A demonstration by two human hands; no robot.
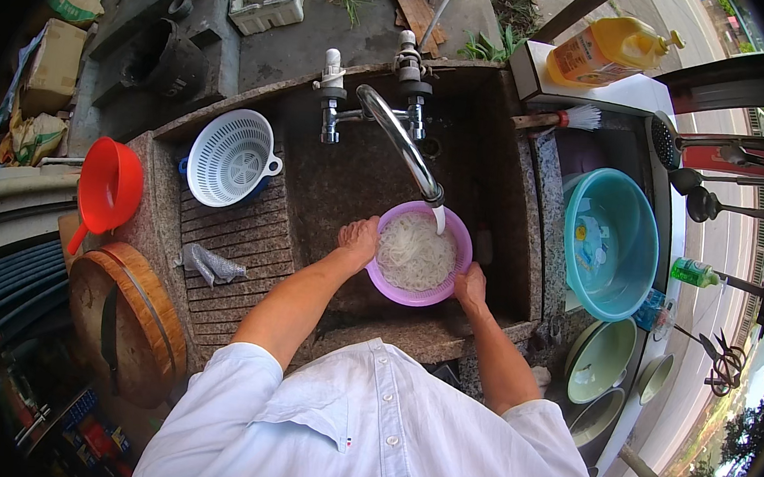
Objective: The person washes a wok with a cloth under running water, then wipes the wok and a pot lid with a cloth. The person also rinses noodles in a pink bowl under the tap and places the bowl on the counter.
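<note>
Between my two hands is a pink-purple plastic basin (415, 298) with a perforated inner wall, held inside the stone sink (332, 186). White, thin noodle-like strands (414, 255) fill it. My left hand (358, 242) grips its left rim, and my right hand (470, 288) grips its lower right rim. The curved chrome faucet (404, 141) reaches over the basin, and water (439, 220) runs from its spout onto the strands. The undersides of my fingers are hidden.
A white colander (231, 157) and a grey cloth (210, 266) lie on the ribbed drainboard (239, 239). Left of it are a red plastic dipper (112, 177) and a round wooden chopping board (144, 306). At right stand a turquoise basin (616, 245), green bowls (600, 360) and a yellow jug (596, 49).
</note>
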